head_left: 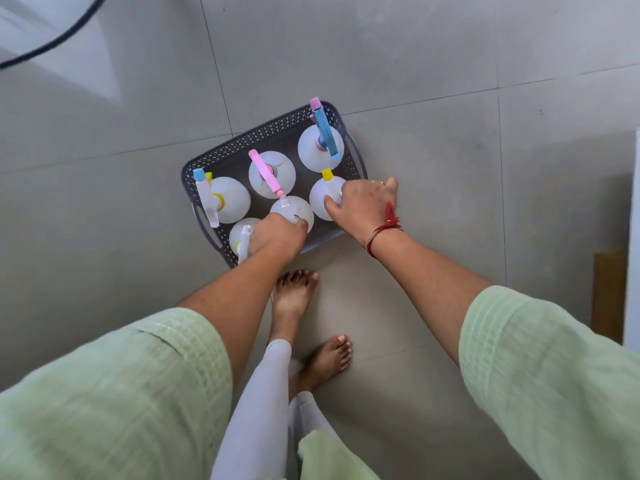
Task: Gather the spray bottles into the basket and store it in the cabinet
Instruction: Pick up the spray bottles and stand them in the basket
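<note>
A grey perforated basket point(263, 133) sits on the tiled floor with several white spray bottles standing in it. At the back are a blue-trigger bottle point(320, 150) and a pink-trigger bottle point(272, 174). A white-trigger bottle point(230, 200) stands at the left, and another point(239, 233) is at the front left. My left hand point(277, 237) is closed over the head of the front-middle bottle point(292, 209). My right hand point(363, 202) grips the top of the yellow-nozzle bottle point(320, 202) at the front right. Both held bottles stand inside the basket.
My bare feet point(294, 292) are just in front of the basket. A dark cable point(52, 46) crosses the floor at the top left. A brown board point(607, 292) and a white panel point(632, 237) stand at the right edge.
</note>
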Demonstrator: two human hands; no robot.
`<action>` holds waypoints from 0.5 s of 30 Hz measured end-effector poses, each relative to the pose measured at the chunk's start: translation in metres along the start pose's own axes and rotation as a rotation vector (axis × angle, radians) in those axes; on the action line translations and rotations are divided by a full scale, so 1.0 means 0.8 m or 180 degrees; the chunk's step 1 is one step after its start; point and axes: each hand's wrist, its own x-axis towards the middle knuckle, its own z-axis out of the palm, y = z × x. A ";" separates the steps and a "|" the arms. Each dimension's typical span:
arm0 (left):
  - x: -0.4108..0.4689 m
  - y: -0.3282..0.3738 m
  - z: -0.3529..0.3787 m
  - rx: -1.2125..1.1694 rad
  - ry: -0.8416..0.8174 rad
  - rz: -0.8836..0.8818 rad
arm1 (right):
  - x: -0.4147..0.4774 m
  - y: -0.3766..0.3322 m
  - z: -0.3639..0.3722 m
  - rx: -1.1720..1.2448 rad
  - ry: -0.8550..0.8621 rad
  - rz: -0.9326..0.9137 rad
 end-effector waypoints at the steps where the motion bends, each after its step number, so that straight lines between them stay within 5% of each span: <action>1: -0.001 -0.002 -0.001 -0.0081 -0.0057 -0.0029 | -0.001 0.002 -0.001 -0.0018 -0.0046 -0.0021; 7: -0.019 -0.006 -0.013 0.0366 -0.0456 0.0021 | -0.017 0.013 -0.019 0.0257 -0.0190 0.0081; 12: -0.028 0.017 -0.073 0.0744 0.1021 0.0794 | 0.005 0.016 -0.055 0.0691 0.0210 0.0373; 15: -0.004 0.040 -0.104 0.0854 0.1336 0.0895 | 0.040 0.004 -0.073 0.0739 0.0188 0.0345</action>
